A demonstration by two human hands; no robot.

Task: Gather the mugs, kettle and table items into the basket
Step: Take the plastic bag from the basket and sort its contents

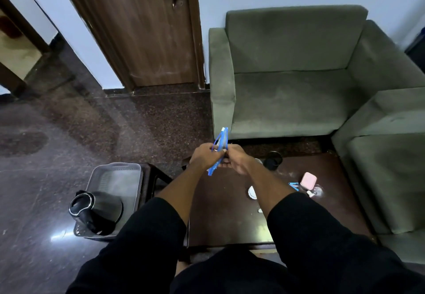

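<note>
Filling the upper right, from twelve to three o'clock, two olive fabric armchairs (289, 82) with squared, matte cushions are seen against a pale wall, beside a grained brown door (147, 29); the speckled dark stone floor (69, 132) is spread across the nine o'clock side, glossy where light is caught; a low dark wooden table (225, 220), smooth and slightly dusty, is set toward five o'clock. At seven o'clock a grey plastic basket (115, 171), rectangular with rounded corners and a perforated base, is found just beside the table; a black, conical kettle (96, 210) with a ringed lid is already laid in its near end, so that part of the task is judged done. Above the table's far edge a blue looped cord or strap (221, 141), thin and flexible, is gripped by both hands; the left hand (204, 155) is closed around it and the right hand (236, 159) is pinched on it, the two touching. Left on the table are judged to be a dark round mug (273, 160) at one o'clock, a white round disc (252, 193), a pink rounded case (308, 180) and small bits near it at three o'clock; roughly half of the gathering is thought to remain.
</note>
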